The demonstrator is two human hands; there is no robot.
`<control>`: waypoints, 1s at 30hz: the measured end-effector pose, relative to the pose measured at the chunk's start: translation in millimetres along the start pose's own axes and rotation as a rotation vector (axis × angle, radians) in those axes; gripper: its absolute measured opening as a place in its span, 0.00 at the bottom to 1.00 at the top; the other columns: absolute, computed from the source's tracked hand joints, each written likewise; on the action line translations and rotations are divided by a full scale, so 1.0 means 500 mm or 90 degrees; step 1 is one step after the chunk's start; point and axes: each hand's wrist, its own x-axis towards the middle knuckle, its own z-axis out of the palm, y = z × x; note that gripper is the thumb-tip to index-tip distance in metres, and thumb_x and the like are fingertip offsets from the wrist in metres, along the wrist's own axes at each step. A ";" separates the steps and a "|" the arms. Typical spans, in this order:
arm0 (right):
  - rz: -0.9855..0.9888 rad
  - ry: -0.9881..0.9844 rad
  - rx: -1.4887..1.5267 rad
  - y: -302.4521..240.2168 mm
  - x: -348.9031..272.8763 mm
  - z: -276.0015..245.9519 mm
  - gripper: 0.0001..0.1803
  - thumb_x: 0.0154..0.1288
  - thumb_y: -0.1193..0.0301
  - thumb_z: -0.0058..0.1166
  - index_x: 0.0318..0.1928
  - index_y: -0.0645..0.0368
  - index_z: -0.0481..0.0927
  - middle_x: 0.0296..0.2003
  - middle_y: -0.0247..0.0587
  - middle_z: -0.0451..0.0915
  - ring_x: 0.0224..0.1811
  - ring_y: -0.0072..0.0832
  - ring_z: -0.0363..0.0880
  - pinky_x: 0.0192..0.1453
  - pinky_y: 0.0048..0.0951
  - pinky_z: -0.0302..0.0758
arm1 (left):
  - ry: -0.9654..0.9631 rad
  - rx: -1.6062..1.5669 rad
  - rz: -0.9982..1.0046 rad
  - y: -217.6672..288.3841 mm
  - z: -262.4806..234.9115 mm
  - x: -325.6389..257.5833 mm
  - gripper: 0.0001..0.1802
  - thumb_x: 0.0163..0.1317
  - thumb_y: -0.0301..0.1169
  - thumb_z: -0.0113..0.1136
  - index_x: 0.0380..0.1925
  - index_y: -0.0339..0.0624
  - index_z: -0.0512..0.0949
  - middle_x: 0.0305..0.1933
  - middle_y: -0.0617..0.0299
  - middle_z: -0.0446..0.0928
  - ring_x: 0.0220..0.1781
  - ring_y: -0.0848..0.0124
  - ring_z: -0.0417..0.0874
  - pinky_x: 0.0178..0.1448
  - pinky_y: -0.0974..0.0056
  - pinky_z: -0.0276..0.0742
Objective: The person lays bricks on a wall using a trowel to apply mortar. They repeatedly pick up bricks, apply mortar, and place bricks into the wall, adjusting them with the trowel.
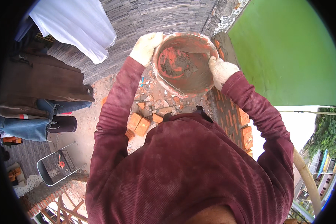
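Note:
A round bucket [168,86], smeared with mortar, is held up in front of me, its open mouth facing me. Wet grey mortar [181,67] coats its inside, with reddish plastic showing through at the bottom. My left hand [147,47], in a whitish work glove, is closed on the bucket's left rim near the wire handle. At the right rim my right hand [223,71], gloved alike, is closed with its thumb over the edge. What looks like a trowel blade [196,49] lies inside the upper wall, reaching toward my right hand; its handle is hidden.
Loose orange bricks [139,124] and rubble [153,98] lie on the ground below. A low brick wall [227,115] runs along the right, beside a green panel [287,52]. Clothes [41,78] hang at left above a metal-framed chair [50,170].

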 end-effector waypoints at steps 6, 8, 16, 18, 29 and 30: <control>-0.076 -0.155 -0.024 0.003 -0.030 -0.005 0.20 0.59 0.77 0.60 0.52 0.72 0.76 0.39 0.59 0.86 0.44 0.48 0.90 0.45 0.45 0.86 | 0.122 0.131 0.087 0.037 -0.009 0.004 0.18 0.76 0.41 0.57 0.41 0.35 0.84 0.35 0.70 0.79 0.39 0.79 0.74 0.46 0.68 0.74; -0.085 -0.095 0.013 0.019 -0.013 -0.011 0.23 0.60 0.77 0.55 0.56 0.73 0.73 0.38 0.60 0.85 0.42 0.51 0.88 0.44 0.46 0.85 | 0.091 0.211 0.085 0.049 0.002 -0.001 0.19 0.76 0.42 0.57 0.41 0.35 0.84 0.36 0.70 0.80 0.39 0.78 0.75 0.47 0.67 0.75; -0.124 -0.044 -0.038 0.057 -0.045 -0.002 0.29 0.61 0.77 0.57 0.63 0.75 0.69 0.44 0.60 0.84 0.44 0.48 0.88 0.44 0.44 0.85 | 0.056 0.103 0.083 0.066 0.033 0.037 0.20 0.75 0.41 0.60 0.52 0.33 0.82 0.47 0.62 0.84 0.45 0.76 0.81 0.53 0.67 0.79; -0.101 0.028 -0.031 0.086 -0.043 -0.023 0.27 0.63 0.77 0.54 0.62 0.74 0.70 0.43 0.59 0.83 0.43 0.48 0.88 0.42 0.44 0.85 | 0.026 0.052 0.066 0.078 0.054 0.037 0.20 0.75 0.41 0.60 0.52 0.33 0.82 0.46 0.63 0.84 0.45 0.76 0.81 0.53 0.67 0.79; -0.080 0.138 -0.006 0.137 -0.049 -0.015 0.20 0.64 0.75 0.52 0.56 0.70 0.76 0.40 0.55 0.85 0.41 0.48 0.88 0.44 0.44 0.85 | 0.118 0.143 0.147 0.089 0.122 0.042 0.19 0.73 0.41 0.59 0.44 0.33 0.85 0.39 0.63 0.84 0.42 0.76 0.79 0.50 0.66 0.77; -0.087 0.104 -0.015 0.136 -0.052 -0.006 0.19 0.64 0.75 0.52 0.55 0.70 0.76 0.40 0.56 0.85 0.42 0.48 0.88 0.44 0.45 0.85 | 0.122 0.151 0.163 0.096 0.132 0.040 0.19 0.73 0.42 0.59 0.44 0.33 0.85 0.38 0.63 0.84 0.42 0.76 0.79 0.50 0.66 0.77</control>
